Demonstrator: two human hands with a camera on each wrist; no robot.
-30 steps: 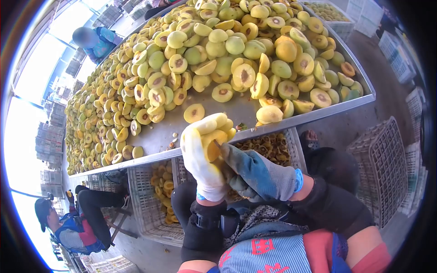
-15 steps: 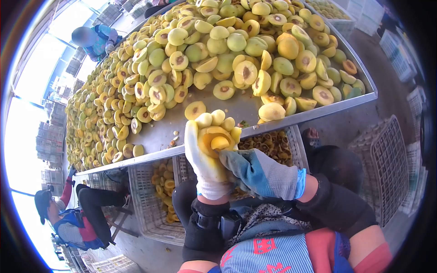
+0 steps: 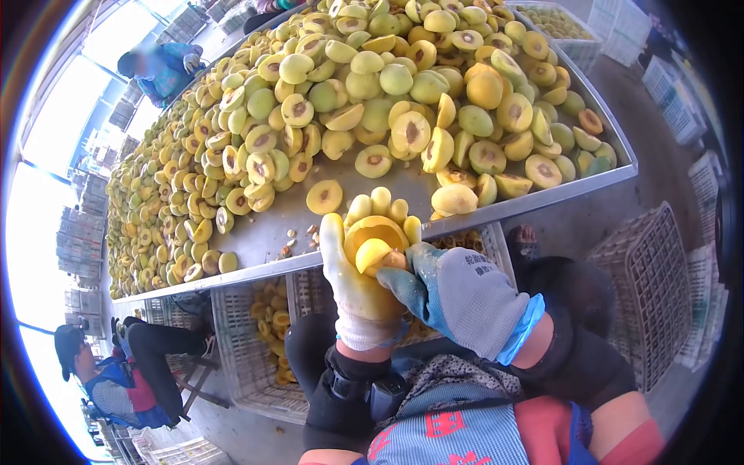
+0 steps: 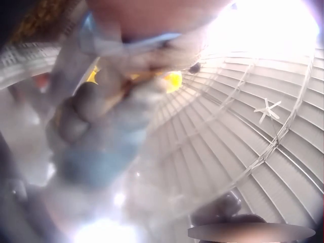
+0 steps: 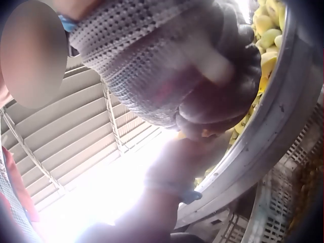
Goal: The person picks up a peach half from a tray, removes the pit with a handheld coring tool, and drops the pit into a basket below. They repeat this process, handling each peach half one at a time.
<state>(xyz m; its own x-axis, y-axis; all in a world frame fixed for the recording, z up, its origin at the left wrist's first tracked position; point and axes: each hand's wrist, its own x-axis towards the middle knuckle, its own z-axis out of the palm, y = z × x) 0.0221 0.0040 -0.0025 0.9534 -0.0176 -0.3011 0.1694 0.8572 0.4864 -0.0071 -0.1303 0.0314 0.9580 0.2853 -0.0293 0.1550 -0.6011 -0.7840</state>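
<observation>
In the head view, my left hand (image 3: 358, 291), in a white glove stained yellow, holds a peach half (image 3: 381, 226) in its palm with the cut side up. The fingers curl up around its far edge, and the middle is hollowed out. A rounded cut-out piece (image 3: 372, 254) of yellow flesh sticks up over the near side of the hollow. My right hand (image 3: 469, 298), in a grey and blue glove, pinches this piece at its brownish end. Its fingers (image 5: 217, 109) are curled in the right wrist view; whether they also hold a tool, I cannot tell. The left wrist view is blurred.
A metal-rimmed table (image 3: 542, 195) bears a large heap of peach halves (image 3: 364, 81). Beneath its edge stand plastic crates (image 3: 248, 364) with peach pieces. Another crate (image 3: 647, 294) stands at right. One person (image 3: 120, 380) sits at left; another (image 3: 159, 71) stands beyond the table.
The flesh inside the peach half has come loose and risen out of the hollow. My right hand has turned, showing its back, and the thin dark tip seen by its thumb is hidden.
</observation>
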